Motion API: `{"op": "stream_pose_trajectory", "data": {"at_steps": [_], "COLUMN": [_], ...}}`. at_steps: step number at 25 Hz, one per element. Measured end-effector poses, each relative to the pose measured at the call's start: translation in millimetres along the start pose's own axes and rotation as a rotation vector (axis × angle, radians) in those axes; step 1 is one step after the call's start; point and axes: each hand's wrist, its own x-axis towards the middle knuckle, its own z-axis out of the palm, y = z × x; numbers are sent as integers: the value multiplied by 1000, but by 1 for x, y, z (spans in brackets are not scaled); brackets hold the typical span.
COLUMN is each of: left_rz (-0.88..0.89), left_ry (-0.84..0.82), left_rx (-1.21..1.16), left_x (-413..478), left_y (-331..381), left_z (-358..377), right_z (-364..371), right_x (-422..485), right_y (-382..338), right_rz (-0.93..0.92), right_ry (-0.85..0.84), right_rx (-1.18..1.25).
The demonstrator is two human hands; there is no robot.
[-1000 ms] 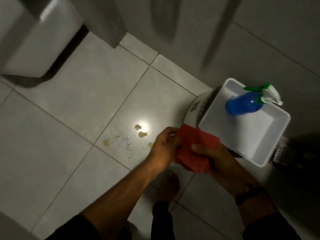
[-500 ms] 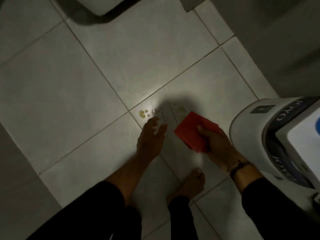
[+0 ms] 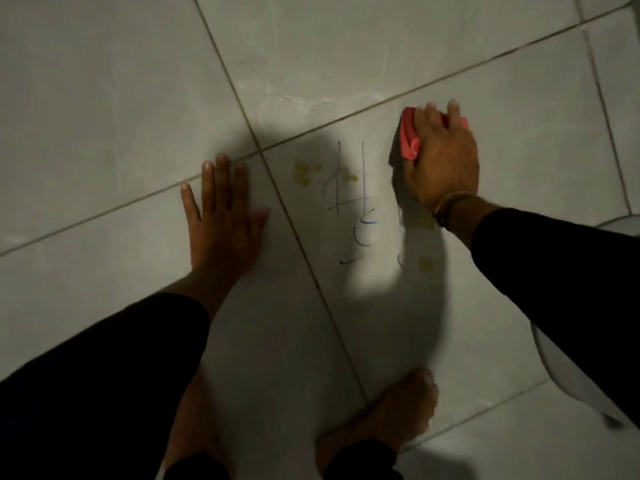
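My right hand [image 3: 443, 164] holds a bunched red cloth [image 3: 409, 140] down on the grey floor tile, fingers spread over it. Just left of the cloth are dark and blue pen marks [image 3: 362, 188] and yellowish stains [image 3: 303, 173]; one more yellow spot [image 3: 425, 264] lies below my right wrist. My left hand [image 3: 221, 220] lies flat on the neighbouring tile, fingers straight, left of the grout line [image 3: 294, 230].
My bare right foot [image 3: 398, 410] stands on the tile below the marks, and the left foot shows beside my left sleeve. A white rounded appliance [image 3: 554, 372] pokes in at the right edge. Grey floor tiles stretch all around.
I have bent much closer to the floor. My right hand has brought the cloth down onto the tile right of the marks, and my left hand has planted flat on the floor.
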Motion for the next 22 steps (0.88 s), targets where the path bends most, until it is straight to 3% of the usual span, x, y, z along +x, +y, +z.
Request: {"op": "stream_pose_trajectory", "data": {"at_steps": [5,7,9,11,14,16,18,20,22], "left_rz": [47,57,61,54,56,73,72,70,72], "left_ry": [167,183,189,210,216,223,231,235,245], "left_rx": [-34,-8,-6,-16,-33,-37,-50,-55,-75], "left_x": [3,4,4,5,6,4,3,6,8], "left_y": [-10,-10,-10,-8,-13,-13,-10,-10,-10], "left_z": [13,16,18,20,22,26,28,30,30], "right_z": [31,40,52,78,109,107,91,77,77], "right_x": [19,41,39,-3,-128,-169,-124,-42,-4], "right_y": [-31,-73,-122,-147,-120,-76,-54,-77,-127], "right_rz": [-21,-26,-148,-347,-530,-448,-254,-74,-102], "right_ry": [152,213,249,229,47,4,49,201,283], "right_rx": [52,5,-40,-38,-57,-107,-74,-4,-26]}}
